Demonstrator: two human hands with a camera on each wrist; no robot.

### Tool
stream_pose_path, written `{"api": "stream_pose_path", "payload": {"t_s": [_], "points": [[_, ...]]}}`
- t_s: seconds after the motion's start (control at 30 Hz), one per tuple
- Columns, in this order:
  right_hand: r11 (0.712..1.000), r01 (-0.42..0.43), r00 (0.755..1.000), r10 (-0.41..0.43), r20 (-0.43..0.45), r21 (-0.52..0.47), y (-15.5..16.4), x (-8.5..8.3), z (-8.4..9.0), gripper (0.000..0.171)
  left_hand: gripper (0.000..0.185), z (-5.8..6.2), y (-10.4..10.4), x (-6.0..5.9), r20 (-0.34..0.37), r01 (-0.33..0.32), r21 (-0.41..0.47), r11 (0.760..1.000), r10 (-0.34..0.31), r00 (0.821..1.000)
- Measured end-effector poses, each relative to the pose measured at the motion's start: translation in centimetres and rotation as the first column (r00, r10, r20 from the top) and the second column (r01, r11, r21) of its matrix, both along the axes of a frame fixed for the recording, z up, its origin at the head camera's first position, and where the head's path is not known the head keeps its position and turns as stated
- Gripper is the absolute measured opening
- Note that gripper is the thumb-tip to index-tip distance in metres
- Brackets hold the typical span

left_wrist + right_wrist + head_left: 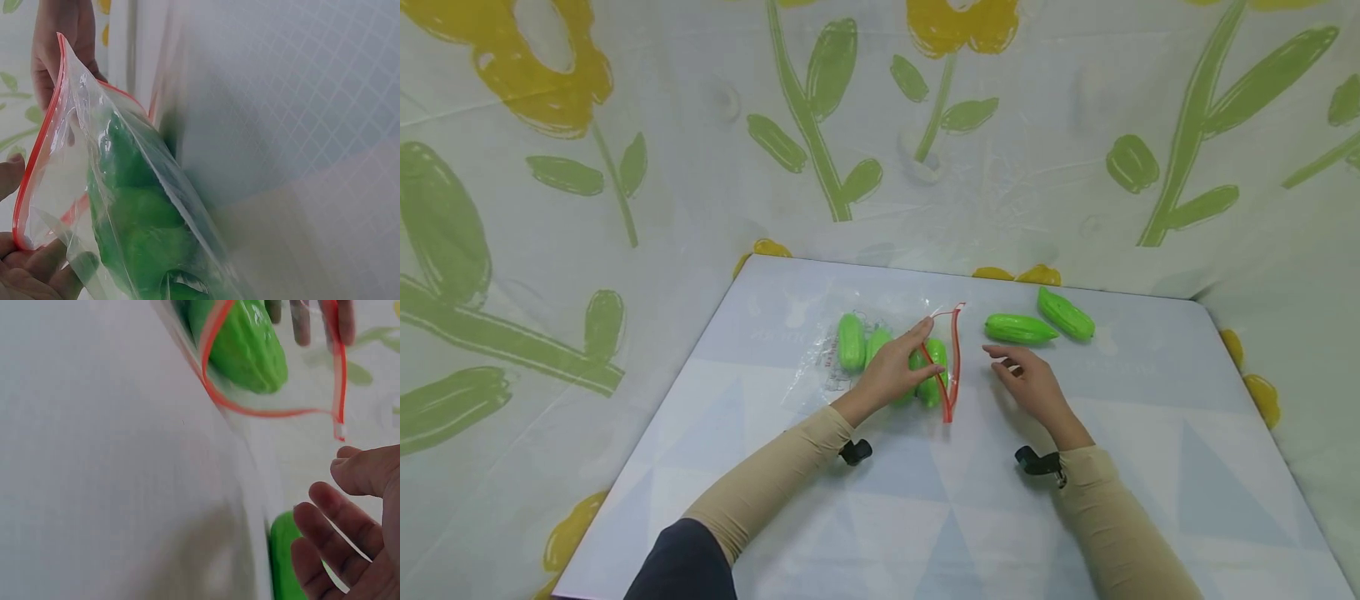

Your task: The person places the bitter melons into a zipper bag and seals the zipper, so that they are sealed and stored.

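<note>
My left hand [891, 371] pinches the upper lip of the clear zip bag [857, 350] near its red zip strip [953, 367], lifting the mouth open toward the right. The bag lies on the pale table [925, 500], and several green toy cucumbers [852, 342] already sit inside it. In the left wrist view the red rim [37, 150] forms a wide loop with the green pieces deep behind it.

My right hand [1033, 387] is empty, fingers relaxed and spread, hovering just right of the bag mouth. Two loose cucumbers lie beyond it: the nearer one [1019, 328] just past my fingertips, the farther one [1066, 313] touching or almost touching its far end; I cannot tell which.

To do this step well:
1. Keep the upper lip raised so that the mouth does not collapse.
2. Take the nearer cucumber round its middle.
3. Feed it in end-first, along the length of the bag.
4. Keep clear of the zip strip; a snag there would probably drag the lip from my pinch.
</note>
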State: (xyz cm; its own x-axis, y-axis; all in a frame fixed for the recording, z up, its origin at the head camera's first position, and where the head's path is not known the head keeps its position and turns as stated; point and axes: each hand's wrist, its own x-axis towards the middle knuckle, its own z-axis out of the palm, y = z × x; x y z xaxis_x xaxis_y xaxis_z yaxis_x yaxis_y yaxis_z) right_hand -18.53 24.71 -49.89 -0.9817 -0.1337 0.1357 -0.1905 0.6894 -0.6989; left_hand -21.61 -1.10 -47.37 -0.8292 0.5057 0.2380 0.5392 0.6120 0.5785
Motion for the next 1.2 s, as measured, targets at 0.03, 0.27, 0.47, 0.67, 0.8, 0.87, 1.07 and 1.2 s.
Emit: {"api": "stream_pose_path", "payload": {"t_s": [0.03,0.27,0.47,0.67,0.8,0.87,1.07,1.2], "points": [[1.000,0.009,1.000,-0.009,-0.009,-0.002,0.4,-0.1,0.1,0.032,0.080,0.0,0.0,0.0,0.001,0.002,0.001,1.000,-0.002,1.000],[0.999,0.053,0.995,-0.052,-0.088,0.010,2.9,-1.2,0.2,0.029,0.080,-0.2,0.0,-0.1,-0.004,0.008,0.006,1.000,-0.008,1.000],[0.992,0.119,0.986,-0.115,-0.122,0.029,4.5,-2.5,-0.3,0.028,0.080,-0.1,0.0,-0.1,0.004,0.008,-0.001,1.000,-0.008,1.000],[0.991,0.131,0.971,-0.128,-0.204,0.002,5.2,-3.5,-0.4,0.027,0.081,-0.1,0.0,0.0,0.015,0.007,-0.002,1.000,-0.007,1.000],[0.988,0.152,0.964,-0.143,-0.226,0.022,5.5,-4.0,-0.3,0.024,0.081,-0.1,-0.1,-0.1,0.013,0.004,-0.004,1.000,-0.004,1.000],[0.986,0.161,0.961,-0.148,-0.233,0.041,5.7,-4.2,-0.3,0.024,0.081,-0.1,-0.1,-0.1,0.014,0.003,-0.004,1.000,-0.003,1.000],[0.985,0.147,0.962,-0.121,-0.244,0.091,6.2,-5.1,-0.4,0.026,0.081,-0.1,0.0,0.0,0.015,0.002,-0.001,1.000,-0.002,1.000],[0.985,0.123,0.980,-0.103,-0.168,0.117,6.6,-5.5,-0.4,0.029,0.081,-0.1,-0.1,0.0,-0.002,0.008,-0.004,1.000,-0.008,1.000]]}}
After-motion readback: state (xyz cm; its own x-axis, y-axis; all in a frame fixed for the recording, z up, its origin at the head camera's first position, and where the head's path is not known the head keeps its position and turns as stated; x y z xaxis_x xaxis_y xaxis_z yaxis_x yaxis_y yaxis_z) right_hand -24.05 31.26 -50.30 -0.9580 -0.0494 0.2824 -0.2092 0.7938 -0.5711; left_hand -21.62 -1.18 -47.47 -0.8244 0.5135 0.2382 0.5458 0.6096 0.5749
